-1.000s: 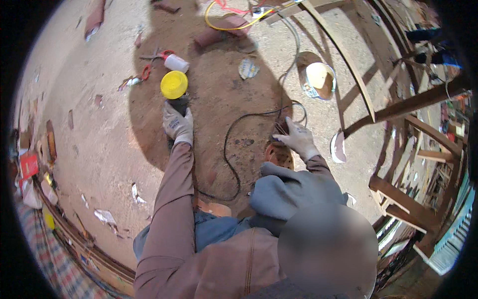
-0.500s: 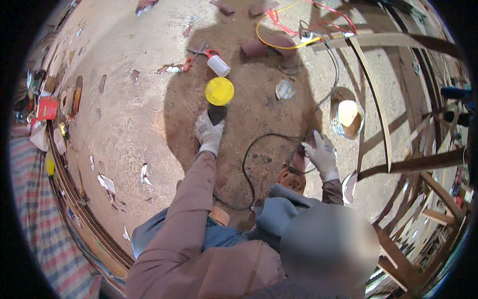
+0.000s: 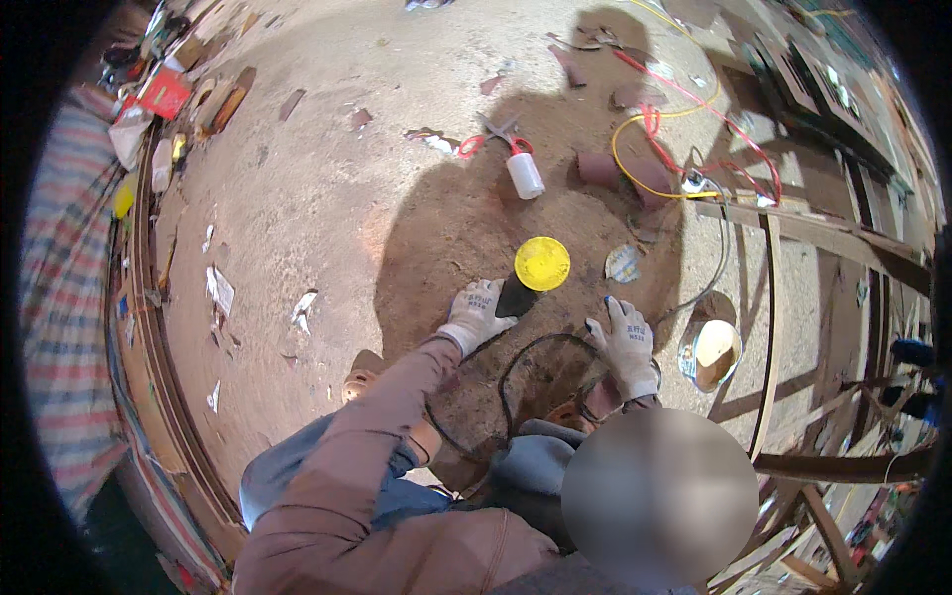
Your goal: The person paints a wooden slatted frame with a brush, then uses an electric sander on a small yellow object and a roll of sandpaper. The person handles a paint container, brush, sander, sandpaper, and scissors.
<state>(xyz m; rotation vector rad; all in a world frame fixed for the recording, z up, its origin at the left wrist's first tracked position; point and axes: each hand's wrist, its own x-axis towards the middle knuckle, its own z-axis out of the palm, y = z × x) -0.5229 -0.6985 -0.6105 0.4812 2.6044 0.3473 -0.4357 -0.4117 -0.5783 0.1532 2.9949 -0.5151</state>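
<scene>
My left hand, in a pale work glove, is closed around the black body of a sander with a round yellow disc face turned up. A black cable loops over the ground between my hands. My right hand, gloved too, is held palm down with its fingers stretched out, holding nothing visible. Beneath it a brown piece shows in part. A pale round disc lies on the ground ahead of my right hand.
Ahead are a white bottle, red-handled scissors, a brown roll and a yellow cord. A tub stands at the right beside a wooden frame. Striped sheeting borders the left.
My view has shifted, so the ground things sit lower and further right. My left hand has drawn the sander nearer to me. My right hand has moved forward off the brown piece.
</scene>
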